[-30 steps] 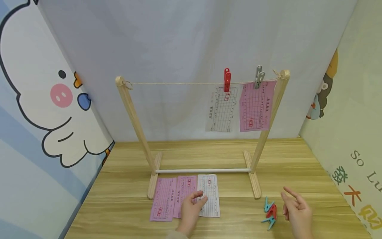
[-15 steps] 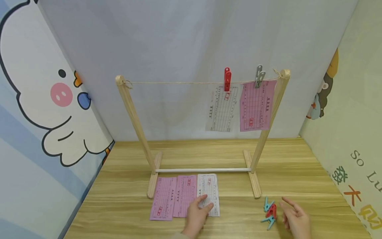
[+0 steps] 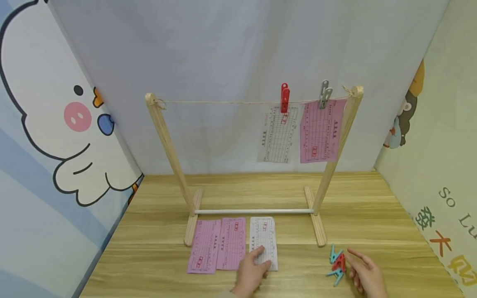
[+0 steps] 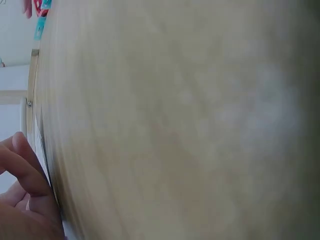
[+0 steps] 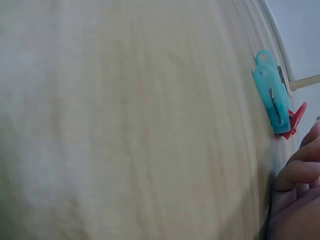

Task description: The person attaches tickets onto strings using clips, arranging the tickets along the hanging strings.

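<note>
Just in front of the rack, the white paper has thin lines and a red box. The left hand touches it, thumb and finger spread. The right hand, fingers loosely bent, is by the red clip.

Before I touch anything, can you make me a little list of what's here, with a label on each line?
Rope: strung between two posts
Hanging on the rope: white slip under a red clip; pink slip under a gray clip
Lying on the table: two pink papers, one white paper
Loose clips: one red, two teal, bunched together
Left hand: at the white paper's near end; can't tell if it grips
Right hand: beside the loose clips, holding nothing
</note>
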Available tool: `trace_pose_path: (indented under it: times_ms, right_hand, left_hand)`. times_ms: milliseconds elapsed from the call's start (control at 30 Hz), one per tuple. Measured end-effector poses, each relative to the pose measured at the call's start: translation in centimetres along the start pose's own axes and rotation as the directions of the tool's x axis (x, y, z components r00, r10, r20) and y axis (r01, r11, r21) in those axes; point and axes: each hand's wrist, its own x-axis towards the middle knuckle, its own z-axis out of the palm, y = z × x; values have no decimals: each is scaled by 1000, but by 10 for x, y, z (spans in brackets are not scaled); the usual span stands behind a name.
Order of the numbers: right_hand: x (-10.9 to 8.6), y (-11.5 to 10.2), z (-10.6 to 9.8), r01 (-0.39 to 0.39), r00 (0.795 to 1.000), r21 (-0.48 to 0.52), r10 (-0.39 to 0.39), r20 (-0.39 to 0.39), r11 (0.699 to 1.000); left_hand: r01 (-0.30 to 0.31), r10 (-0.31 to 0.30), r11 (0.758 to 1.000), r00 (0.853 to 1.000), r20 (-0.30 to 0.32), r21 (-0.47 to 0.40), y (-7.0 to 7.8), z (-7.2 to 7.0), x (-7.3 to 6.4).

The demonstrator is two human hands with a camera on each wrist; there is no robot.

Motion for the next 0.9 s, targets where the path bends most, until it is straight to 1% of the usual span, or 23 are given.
trace_pose_path:
  times_ms: [267, 367, 400, 467, 500, 567, 600, 667, 733, 800, 900]
  right_hand:
    - [6, -5, 1, -48, 998, -76, 51, 42, 996]
    - [6, -5, 1, -54, 997, -88, 58, 42, 995]
    - [6, -5, 1, -53, 998, -90, 57, 40, 995]
    - [6, -4, 0, -55, 998, -95, 58, 35, 994]
    - [6, -3, 0, -56, 998, -98, 60, 34, 994]
    - [7, -2, 0, -59, 997, -105, 63, 36, 993]
    - [7, -1, 0, -60, 997, -111, 65, 37, 992]
    - [8, 0, 0, -64, 997, -122, 69, 38, 990]
    - [8, 1, 0, -67, 997, -128, 72, 36, 990]
    - [7, 2, 1, -68, 997, -135, 73, 34, 989]
    - [5, 4, 0, -61, 997, -148, 67, 34, 987]
  left_hand:
    - [-3, 3, 1000, 998, 55, 0, -1, 2, -6]
    - [-10, 10, 1000, 998, 63, -8, -1, 2, -6]
    - [-19, 20, 1000, 998, 57, -12, -1, 2, -6]
    - [-31, 31, 1000, 999, 30, -6, 1, 2, -5]
    - [-39, 39, 999, 999, 6, 11, 2, 2, -4]
    - [-72, 77, 994, 995, -65, 81, 5, 1, -3]
    - [-80, 93, 990, 990, -103, 119, 6, 1, -1]
    - [-77, 111, 978, 979, -172, 194, 9, 1, 1]
    - [-77, 135, 964, 965, -223, 254, 10, 0, 4]
    - [-58, 131, 957, 961, -244, 284, 12, -1, 6]
    - [-36, 128, 941, 959, -254, 336, 13, -1, 11]
